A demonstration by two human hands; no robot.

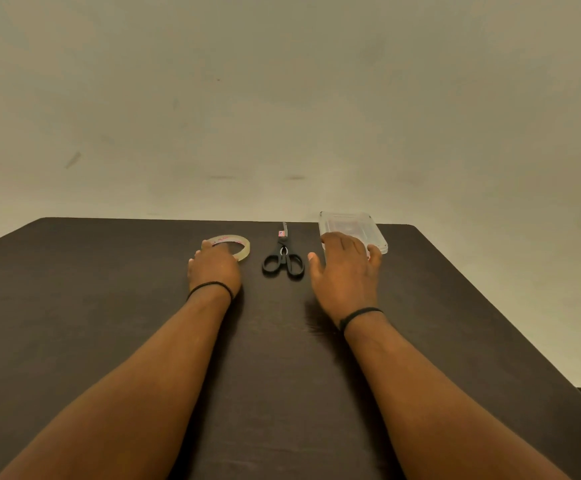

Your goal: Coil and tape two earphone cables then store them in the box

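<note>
Plain beige wall (282,98), scuffed in places, fills the upper half of the view. Below it a dark brown wooden table (109,289) with rounded far corners; both forearms reach across it from 6 o'clock.

Far edge of the table, three things in a row. At about 1 o'clock: flat clear plastic box (362,225), rectangular with rounded corners, lid down as far as can be told. At 12 o'clock: black-handled scissors (283,259), blades shut and pointing away, handles toward the person. At 11 o'clock: roll of clear adhesive tape (239,244) lying flat.

Right hand (346,271): fingers spread, laid over the near part of the box, little finger at the box's near right corner, thumb out toward the scissors. Whether it presses or only rests, cannot tell. Left hand (214,268): fingers curled over the near rim of the tape roll, seemingly taking hold. Thin black bands on both wrists.

Earphone cables: none visible on the table. Something shows faintly through the box wall, too blurred to name; the cables may be inside.

Risks, as judgement:
- Box sits at the table's far edge. A forward push from the spread hand could slide it off against the wall.
- Clear tape end is hard to find; picking at it one-handed could skate the roll into the scissors.
- Thumb passes close to the scissor handles; a sweep could knock them.
</note>
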